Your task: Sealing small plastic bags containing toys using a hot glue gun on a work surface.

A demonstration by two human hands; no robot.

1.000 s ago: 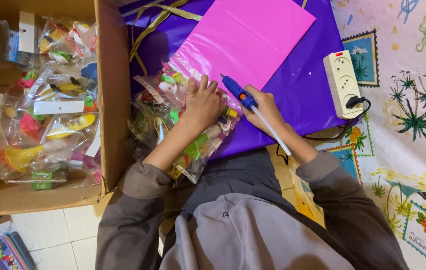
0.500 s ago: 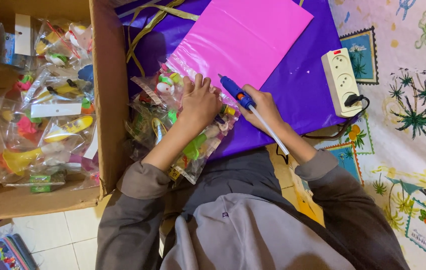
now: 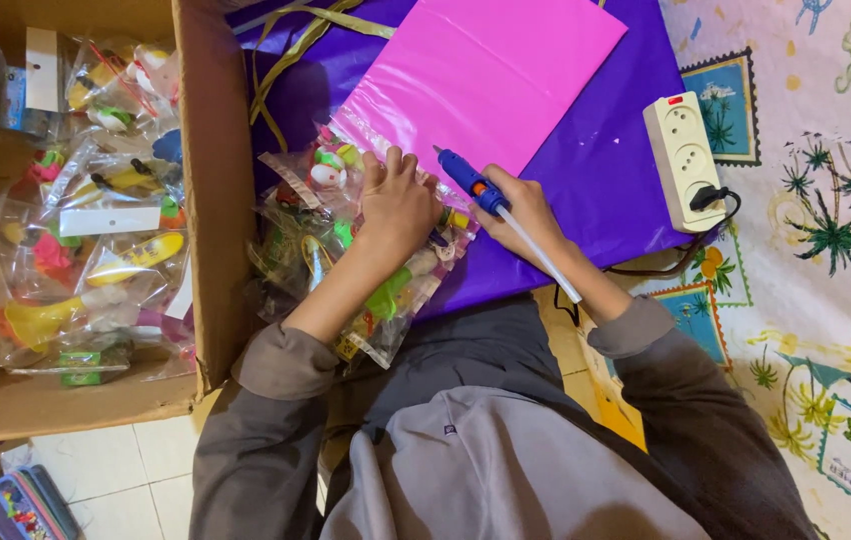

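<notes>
Just now, the right hand (image 3: 526,205) is closed around a blue glue gun with an orange trigger (image 3: 468,178), while the left hand (image 3: 398,200) presses flat, fingers spread, on clear plastic packets of small colourful toys (image 3: 346,250).

From the right hand outward, the gun's long axis runs diagonally: its nozzle points up and left toward the edge of the bright pink plastic bag (image 3: 491,75), and a white glue stick (image 3: 541,258) trails down and right over the wrist. The nozzle tip is too small to make out. Under both lies a purple sheet (image 3: 606,180); a white power strip (image 3: 684,160) sits beyond, its cord partly hidden. At far left, an open cardboard box (image 3: 216,200), cut off by the frame, holds more toy packets.
</notes>
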